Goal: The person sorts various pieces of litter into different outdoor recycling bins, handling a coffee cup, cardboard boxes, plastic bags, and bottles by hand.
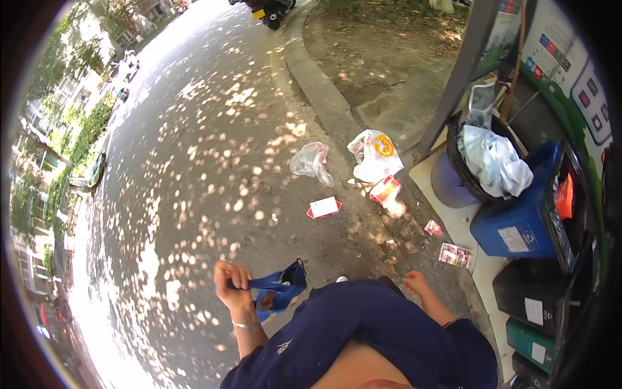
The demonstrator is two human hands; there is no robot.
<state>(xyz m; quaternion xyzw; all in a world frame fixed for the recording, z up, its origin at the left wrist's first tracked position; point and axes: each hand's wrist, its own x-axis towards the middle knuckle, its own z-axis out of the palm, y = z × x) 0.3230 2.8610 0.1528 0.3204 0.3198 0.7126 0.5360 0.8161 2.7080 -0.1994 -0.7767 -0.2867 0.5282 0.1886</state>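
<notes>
My left hand (232, 283) grips the strap of a blue bag (282, 296). The bag hangs with its mouth partly open; what is inside is hard to make out. My right hand (415, 283) hangs low with curled fingers, and no object shows in it. Ahead on the asphalt lie a crumpled clear plastic bag (311, 161) and a white plastic carrier bag (378, 154) with an orange print. Closer in are a white-and-red box (324, 207) and a red-and-white carton (385, 190). Toward my right side are a small red packet (432, 227) and a printed flat packet (455, 255).
Along the right stand a round bin (452, 180) heaped with bagged rubbish, a blue bin (515, 228), a black bin (527, 296) and a green bin (529, 345). A grey post (454, 73) rises beside them. A stone kerb (316, 87) curves ahead toward a parked motorbike (269, 12).
</notes>
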